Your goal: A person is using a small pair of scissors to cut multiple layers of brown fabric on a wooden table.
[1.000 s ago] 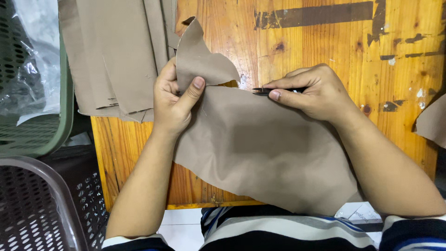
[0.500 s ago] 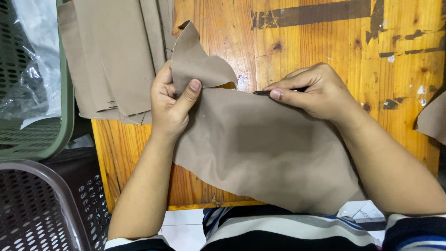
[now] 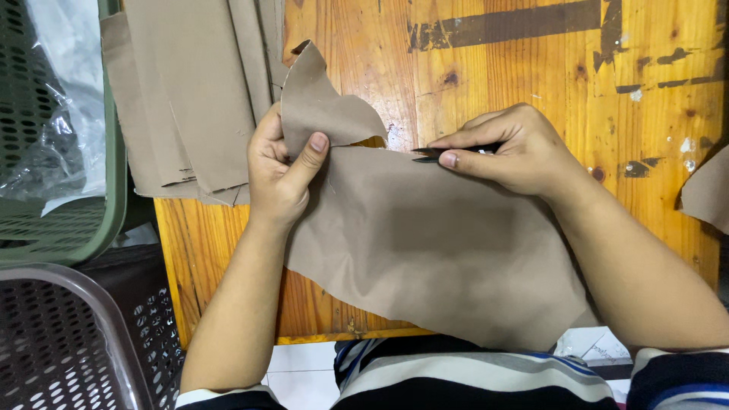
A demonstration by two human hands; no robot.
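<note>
Tan fabric piece (image 3: 433,243) spread flat over the near part of the wooden table (image 3: 531,68), lower edge hanging past the table's front edge toward the lap. Upper left corner lifted and curled upward into a pointed flap, clear of the tabletop.

Left hand (image 3: 281,171) closed on that flap where it meets the flat part, thumb pressed over the cloth on top, fingers tucked behind and hidden. Right hand (image 3: 516,152) curled narrow around small dark snips (image 3: 433,156), thumb and forefinger pinching the handles, thin blade tips poking out leftward right at the fabric's top edge. Blades nearly together; cannot tell whether any thread or cloth sits between them.

Just beyond the left hand, stack of tan fabric pieces (image 3: 190,91) lying over the table's far left corner, lower corner touching or nearly touching the held piece behind the hand. Another tan scrap (image 3: 706,193) at the right border, well apart from the work. Tabletop worn, with dark streaks and pale paint flecks toward the right.

Off the table to the left, green perforated basket (image 3: 68,220) holding crumpled clear plastic (image 3: 45,114). Nearer and lower, grey perforated basket (image 3: 61,334). Striped dark and white clothing (image 3: 471,380) along the bottom, beneath the hanging cloth edge. Both forearms crossing the cloth's lower corners, covering parts of it.
</note>
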